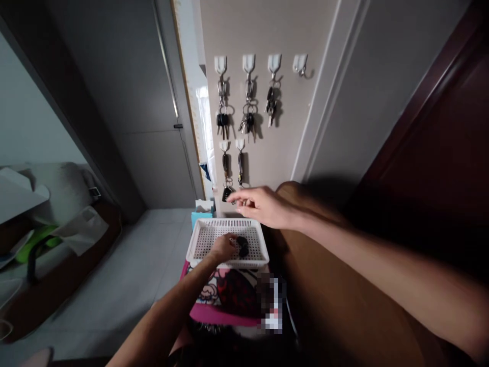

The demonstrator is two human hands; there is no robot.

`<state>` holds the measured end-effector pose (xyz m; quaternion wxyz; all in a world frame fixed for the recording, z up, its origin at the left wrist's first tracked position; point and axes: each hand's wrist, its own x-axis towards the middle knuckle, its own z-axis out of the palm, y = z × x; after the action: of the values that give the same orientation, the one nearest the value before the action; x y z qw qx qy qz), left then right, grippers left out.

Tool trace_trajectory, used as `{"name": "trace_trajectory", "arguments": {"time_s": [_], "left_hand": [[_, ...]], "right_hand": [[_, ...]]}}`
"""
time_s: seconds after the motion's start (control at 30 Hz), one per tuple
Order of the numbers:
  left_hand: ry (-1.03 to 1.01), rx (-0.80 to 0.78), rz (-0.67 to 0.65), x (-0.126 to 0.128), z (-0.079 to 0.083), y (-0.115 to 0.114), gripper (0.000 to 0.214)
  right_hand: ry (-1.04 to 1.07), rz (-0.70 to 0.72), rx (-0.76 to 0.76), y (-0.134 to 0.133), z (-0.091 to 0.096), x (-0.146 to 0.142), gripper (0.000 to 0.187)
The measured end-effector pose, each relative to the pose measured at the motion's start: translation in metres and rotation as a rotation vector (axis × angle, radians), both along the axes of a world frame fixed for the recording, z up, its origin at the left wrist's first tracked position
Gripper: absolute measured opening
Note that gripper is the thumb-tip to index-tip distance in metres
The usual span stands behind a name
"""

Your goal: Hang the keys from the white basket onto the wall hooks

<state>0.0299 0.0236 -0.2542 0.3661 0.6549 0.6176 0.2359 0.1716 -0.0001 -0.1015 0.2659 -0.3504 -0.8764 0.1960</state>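
Observation:
My left hand (pixel 224 246) is down inside a white perforated plastic basket (pixel 194 241). Its fingers are curled beside a dark bundle (pixel 242 247), too unclear to name; whatever they hold is hidden. Higher up, my right hand (pixel 263 205) reaches across to the lower row of hanging keys, fingers apart, the forefinger stretched out. Its fingertips are close to a black key fob (pixel 226 194) on the left of that row; whether they touch it I cannot tell. Beside that fob another key bunch (pixel 240 165) hangs from a white hook, its lower end partly behind my hand.
Above hang three key bunches (pixel 222 122) on white wall hooks; the fourth hook (pixel 300 63) bears no keys. The basket rests on a pink patterned surface (pixel 214 311). A blue box (pixel 200 218) stands behind it. A brown rounded surface (pixel 328 285) lies below my right arm.

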Motion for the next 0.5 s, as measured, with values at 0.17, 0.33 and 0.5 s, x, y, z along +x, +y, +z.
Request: {"name": "trace_trajectory", "arguments": {"time_s": [0.17, 0.33, 0.5], "left_hand": [[0.105, 0.057, 0.013, -0.002, -0.007, 0.001, 0.038], [0.134, 0.118, -0.011, 0.0, -0.001, -0.004, 0.036], [0.129, 0.092, 0.019, 0.001, -0.001, -0.003, 0.033]], "right_hand": [[-0.438, -0.104, -0.078, 0.049, -0.085, 0.01, 0.018], [-0.539, 0.018, 0.027, 0.041, -0.118, 0.002, 0.022], [-0.597, -0.029, 0.072, 0.043, -0.128, -0.004, 0.015]]}}
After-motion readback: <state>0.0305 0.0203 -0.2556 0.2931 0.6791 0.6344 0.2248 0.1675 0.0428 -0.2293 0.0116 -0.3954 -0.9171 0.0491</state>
